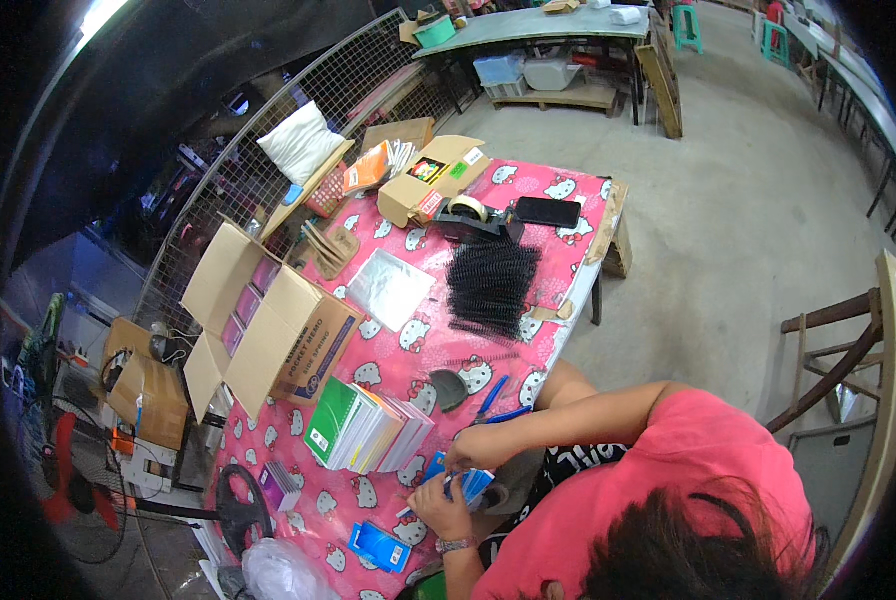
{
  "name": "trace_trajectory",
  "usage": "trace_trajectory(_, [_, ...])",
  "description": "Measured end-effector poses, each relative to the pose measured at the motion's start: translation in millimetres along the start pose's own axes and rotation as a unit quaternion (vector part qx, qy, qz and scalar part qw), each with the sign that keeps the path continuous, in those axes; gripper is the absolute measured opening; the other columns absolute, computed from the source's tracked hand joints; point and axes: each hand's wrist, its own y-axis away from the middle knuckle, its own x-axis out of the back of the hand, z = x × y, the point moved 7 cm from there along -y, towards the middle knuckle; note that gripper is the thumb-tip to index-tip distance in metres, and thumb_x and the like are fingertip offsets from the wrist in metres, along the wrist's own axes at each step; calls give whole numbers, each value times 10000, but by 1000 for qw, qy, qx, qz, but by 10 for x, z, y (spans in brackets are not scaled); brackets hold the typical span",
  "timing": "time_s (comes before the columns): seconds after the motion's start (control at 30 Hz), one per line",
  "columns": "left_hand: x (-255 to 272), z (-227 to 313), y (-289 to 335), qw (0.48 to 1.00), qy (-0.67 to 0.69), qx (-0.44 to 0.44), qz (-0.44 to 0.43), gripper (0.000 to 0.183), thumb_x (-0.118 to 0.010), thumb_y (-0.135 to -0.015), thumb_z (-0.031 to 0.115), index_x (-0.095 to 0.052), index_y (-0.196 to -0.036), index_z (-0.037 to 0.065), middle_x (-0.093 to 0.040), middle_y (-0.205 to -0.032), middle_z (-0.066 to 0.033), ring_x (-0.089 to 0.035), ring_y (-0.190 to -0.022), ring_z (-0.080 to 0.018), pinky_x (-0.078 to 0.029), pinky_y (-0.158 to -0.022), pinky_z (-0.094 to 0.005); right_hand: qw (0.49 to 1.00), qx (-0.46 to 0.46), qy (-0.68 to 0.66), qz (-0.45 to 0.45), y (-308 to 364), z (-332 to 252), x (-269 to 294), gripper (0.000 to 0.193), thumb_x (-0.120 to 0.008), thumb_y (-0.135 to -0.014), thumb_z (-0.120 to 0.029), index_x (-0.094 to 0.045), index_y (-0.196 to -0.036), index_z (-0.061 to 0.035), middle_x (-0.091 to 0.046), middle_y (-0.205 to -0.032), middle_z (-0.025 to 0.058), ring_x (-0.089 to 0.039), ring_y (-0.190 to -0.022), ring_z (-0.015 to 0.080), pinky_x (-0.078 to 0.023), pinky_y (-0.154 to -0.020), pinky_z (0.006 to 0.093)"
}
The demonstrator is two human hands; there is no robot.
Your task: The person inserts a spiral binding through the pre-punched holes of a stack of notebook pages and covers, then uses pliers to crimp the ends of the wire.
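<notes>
Neither my left hand nor my right hand is in the picture. A seated person in a pink shirt (738, 450), seen from above, works at the lower right. That person's two hands (444, 508) close around small blue notebooks (476, 486) at the table edge; fine finger detail is hidden. Several more blue notebooks (379, 546) lie nearby. Beyond the hands stands a stack of notebooks with a green cover (340, 425) on top. Blue-handled pliers (492, 397) lie near the forearm. Farther back is a pile of black spiral coils (493, 285).
The table has a pink patterned cover (368, 375). On it are an open cardboard box (313, 340), a tape dispenser (476, 222), a black phone (548, 212) and a clear plastic sheet (390, 290). A fan (68, 470) stands left; a wooden chair (848, 380) is right.
</notes>
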Motion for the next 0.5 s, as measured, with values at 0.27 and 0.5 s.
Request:
trace_trajectory(0.27, [-23, -48, 15, 1000, -9, -4, -12, 214, -654, -819, 247, -646, -909, 52, -624, -853, -108, -566, -859, -302, -375, -813, -434, 985, 118, 34, 119, 42, -200, 97, 222, -599, -885, -215, -639, -973, -16, -621, -935, 200, -613, -854, 369, -473, -749, 467])
trace_trajectory(0.5, [16, -21, -31, 1000, 15, -8, -25, 258, -575, -903, 283, -617, -999, 48, -620, -910, -123, -552, -887, -317, -366, -820, -446, 994, 64, -33, 77, 50, -53, 45, 264, -606, -881, -207, -576, -1083, -41, -627, -888, 207, -613, -835, 391, -467, -735, 484])
